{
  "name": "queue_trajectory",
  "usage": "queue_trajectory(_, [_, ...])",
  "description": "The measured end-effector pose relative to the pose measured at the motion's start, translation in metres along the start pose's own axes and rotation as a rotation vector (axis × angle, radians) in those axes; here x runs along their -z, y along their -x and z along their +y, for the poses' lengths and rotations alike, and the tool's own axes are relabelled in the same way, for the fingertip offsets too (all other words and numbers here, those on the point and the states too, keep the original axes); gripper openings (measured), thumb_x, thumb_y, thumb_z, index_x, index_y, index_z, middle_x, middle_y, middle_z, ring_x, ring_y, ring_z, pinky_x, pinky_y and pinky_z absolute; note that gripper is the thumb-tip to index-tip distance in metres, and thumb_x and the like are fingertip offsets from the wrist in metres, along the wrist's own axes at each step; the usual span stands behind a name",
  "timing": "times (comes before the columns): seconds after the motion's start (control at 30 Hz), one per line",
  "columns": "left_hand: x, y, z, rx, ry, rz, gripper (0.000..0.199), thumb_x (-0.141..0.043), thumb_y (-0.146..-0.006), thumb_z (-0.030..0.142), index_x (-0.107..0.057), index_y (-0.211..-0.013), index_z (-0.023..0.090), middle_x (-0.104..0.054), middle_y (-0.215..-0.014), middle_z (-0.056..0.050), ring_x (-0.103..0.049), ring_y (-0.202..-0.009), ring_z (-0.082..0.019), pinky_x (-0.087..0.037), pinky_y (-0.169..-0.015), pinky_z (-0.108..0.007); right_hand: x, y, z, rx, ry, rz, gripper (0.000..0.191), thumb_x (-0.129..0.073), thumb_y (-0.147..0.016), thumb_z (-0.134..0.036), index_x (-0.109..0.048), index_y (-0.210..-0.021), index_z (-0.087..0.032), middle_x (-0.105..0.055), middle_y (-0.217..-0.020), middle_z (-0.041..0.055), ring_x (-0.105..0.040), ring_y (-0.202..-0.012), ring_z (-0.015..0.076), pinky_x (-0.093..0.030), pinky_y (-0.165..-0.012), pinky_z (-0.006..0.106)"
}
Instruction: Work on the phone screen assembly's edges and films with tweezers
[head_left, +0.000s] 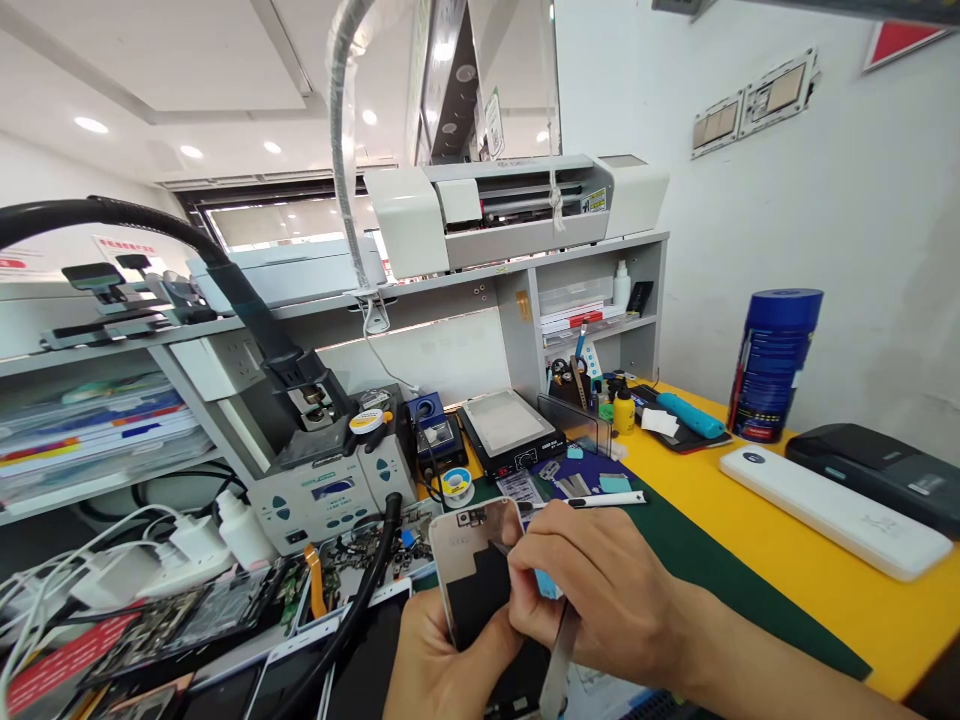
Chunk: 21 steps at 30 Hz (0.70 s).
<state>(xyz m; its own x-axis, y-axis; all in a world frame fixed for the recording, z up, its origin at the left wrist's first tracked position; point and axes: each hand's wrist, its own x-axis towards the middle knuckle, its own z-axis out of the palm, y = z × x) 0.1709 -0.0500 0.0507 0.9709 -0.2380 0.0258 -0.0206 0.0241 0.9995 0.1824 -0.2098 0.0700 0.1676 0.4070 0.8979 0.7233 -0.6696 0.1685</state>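
My left hand [442, 665] grips a phone screen panel [469, 590] by its lower edges, back side up, tilted towards me. The panel has a pale frame, a bare metallic upper part and a black film over the lower part. My right hand [607, 580] is closed around metal tweezers [559, 665], whose wide end sticks out below the palm. Their thin tip touches or nearly touches the panel near the black film's upper edge; the exact contact is hidden by my fingers. A light blue piece [547, 583] shows behind my right fingers.
A hot-air station [330, 500] and black hose [367, 600] stand left, by phone parts [202, 610]. Behind the panel are a solder spool [456, 487], a heating plate [510, 430] and a white-handled tool [607, 499]. A white power bank-like slab [832, 510] lies right.
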Motion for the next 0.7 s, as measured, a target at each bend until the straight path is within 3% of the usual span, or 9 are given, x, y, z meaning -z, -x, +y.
queue_trajectory(0.33, [0.004, -0.001, 0.001, -0.002, 0.029, -0.048, 0.034, -0.078, -0.065, 0.040, -0.060, -0.059, 0.012, -0.038, -0.062, 0.000, -0.030, -0.064, -0.013, -0.031, -0.055, -0.025, 0.000, -0.001, 0.001, 0.005, -0.071, 0.008, 0.009, -0.056, -0.077, -0.006, -0.057, -0.078, -0.015, -0.066, -0.068, 0.0007, -0.066, -0.068, 0.0146, -0.047, -0.057, 0.026])
queue_trajectory(0.7, [0.007, -0.001, -0.014, -0.015, 0.016, -0.027, 0.041, -0.073, -0.070, 0.049, -0.061, -0.059, 0.011, -0.040, -0.056, 0.001, -0.033, -0.059, -0.012, -0.033, -0.053, -0.025, 0.006, -0.001, 0.004, 0.072, -0.051, -0.021, 0.009, -0.053, -0.081, -0.011, -0.058, -0.082, -0.019, -0.065, -0.068, 0.0008, -0.065, -0.065, 0.0141, -0.051, -0.060, 0.024])
